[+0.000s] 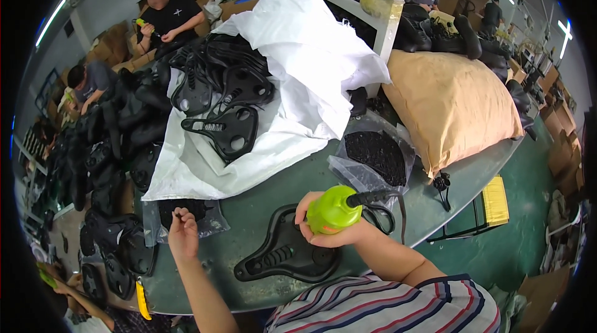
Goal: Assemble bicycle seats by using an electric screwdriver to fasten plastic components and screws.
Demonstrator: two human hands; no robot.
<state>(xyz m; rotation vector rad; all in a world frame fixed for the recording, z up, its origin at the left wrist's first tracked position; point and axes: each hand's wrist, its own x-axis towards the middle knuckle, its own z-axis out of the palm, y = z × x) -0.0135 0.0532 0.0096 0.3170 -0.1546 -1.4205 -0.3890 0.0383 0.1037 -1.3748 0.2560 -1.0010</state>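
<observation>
Right hand (343, 235) is wrapped firmly around a chunky lime-green rounded power tool (334, 208) with a black cord coming off it. Left hand (184, 233) is pinched nearly closed, thumb to fingers, on what looks like a small dark piece (180, 212), too tiny for me to make out. That hand is right at a clear plastic bag of little black parts (214, 221), half tucked by the edge of the big sack.

Between the two hands, a flat black plastic saddle-shaped base (283, 255) lies on the dark green tabletop (242, 208), narrow end pointing left, with the tool over its wide end.

Further out, a second clear bag of small black bits (376, 156) sits beyond the tool. Behind the hands there's a big white woven sack (311, 78), lying open with more black saddle bases (227, 131) piled on it. To its right, a fat tan paper sack (454, 109). Off left, a heap of black padded saddles (118, 121), and past that a co-worker in a black T-shirt (174, 19) holding a yellow-green tool (140, 22).
</observation>
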